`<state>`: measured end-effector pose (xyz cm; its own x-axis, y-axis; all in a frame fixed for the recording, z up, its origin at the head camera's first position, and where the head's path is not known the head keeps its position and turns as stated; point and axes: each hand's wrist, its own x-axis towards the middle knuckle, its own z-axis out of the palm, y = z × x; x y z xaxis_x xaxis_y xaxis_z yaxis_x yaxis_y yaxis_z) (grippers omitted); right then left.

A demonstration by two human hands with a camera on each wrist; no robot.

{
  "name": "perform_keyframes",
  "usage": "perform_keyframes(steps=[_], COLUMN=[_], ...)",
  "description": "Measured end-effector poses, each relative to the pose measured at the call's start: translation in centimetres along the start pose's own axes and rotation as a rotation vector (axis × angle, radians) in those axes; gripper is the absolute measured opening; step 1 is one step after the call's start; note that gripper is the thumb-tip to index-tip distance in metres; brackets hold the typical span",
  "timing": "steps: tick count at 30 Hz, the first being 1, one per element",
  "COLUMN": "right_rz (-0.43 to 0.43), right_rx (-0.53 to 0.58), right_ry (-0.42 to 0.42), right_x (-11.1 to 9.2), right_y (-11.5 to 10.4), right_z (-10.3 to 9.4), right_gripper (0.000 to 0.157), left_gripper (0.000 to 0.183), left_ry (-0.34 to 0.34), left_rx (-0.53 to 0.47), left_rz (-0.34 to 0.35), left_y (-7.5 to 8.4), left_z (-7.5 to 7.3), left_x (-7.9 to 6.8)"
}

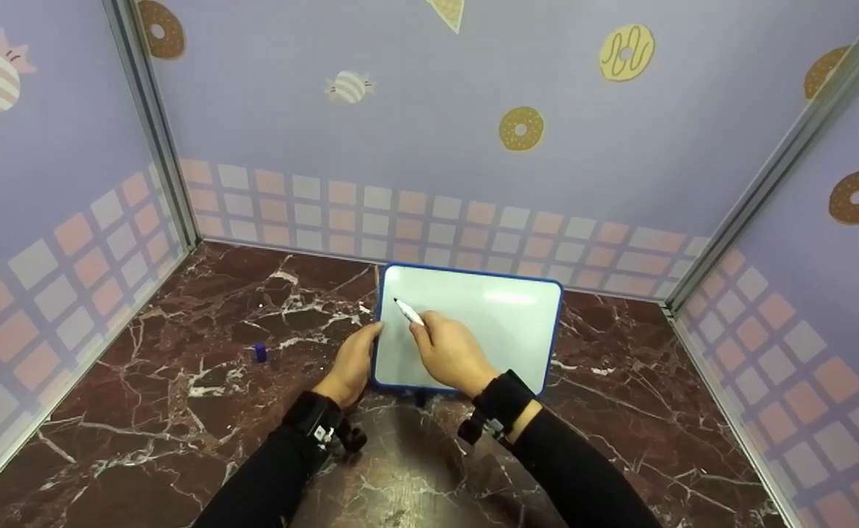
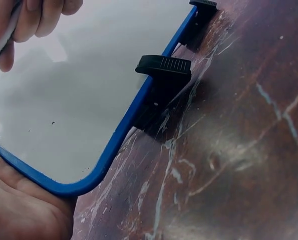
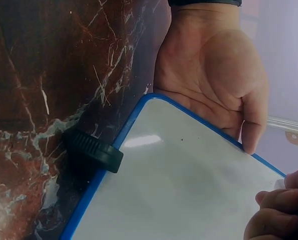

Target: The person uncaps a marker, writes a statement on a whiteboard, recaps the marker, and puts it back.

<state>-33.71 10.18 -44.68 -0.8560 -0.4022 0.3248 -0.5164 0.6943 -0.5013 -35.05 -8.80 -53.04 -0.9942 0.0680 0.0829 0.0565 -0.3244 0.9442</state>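
A small whiteboard (image 1: 503, 330) with a blue frame stands tilted back on the marbled table, its lower edge in black stand clips (image 2: 164, 67). My left hand (image 1: 350, 367) grips the board's left edge. In the right wrist view its thumb lies at the blue rim, with the other fingers hidden behind the board. My right hand (image 1: 455, 352) pinches a white marker (image 1: 409, 312) with a dark, uncapped tip. That tip is right at the upper left of the board's surface. A few tiny dark specks (image 2: 52, 123) show on the white surface.
A blue marker cap (image 1: 260, 353) stands on the marbled table (image 1: 180, 440), to the left of the board. Close behind the board rises a lilac wall (image 1: 415, 132) with sweets and pink and white squares. Side walls (image 1: 34, 242) enclose the table left and right.
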Motion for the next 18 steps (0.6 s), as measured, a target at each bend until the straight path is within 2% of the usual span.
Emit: perform_keyframes(steps=[12, 18], right_rz=[0.0, -0.004], right_rx=[-0.009, -0.006], right_ry=[0.004, 0.001], right_x=[0.16, 0.2], right_y=[-0.07, -0.18], right_z=[0.09, 0.27], right_gripper=[0.024, 0.024], left_gripper=[0.037, 0.037], left_ry=[0.006, 0.031], left_rx=[-0.012, -0.003], left_rz=[0.009, 0.017], left_y=[-0.08, -0.22], left_z=[0.1, -0.03], left_x=[0.21, 0.16])
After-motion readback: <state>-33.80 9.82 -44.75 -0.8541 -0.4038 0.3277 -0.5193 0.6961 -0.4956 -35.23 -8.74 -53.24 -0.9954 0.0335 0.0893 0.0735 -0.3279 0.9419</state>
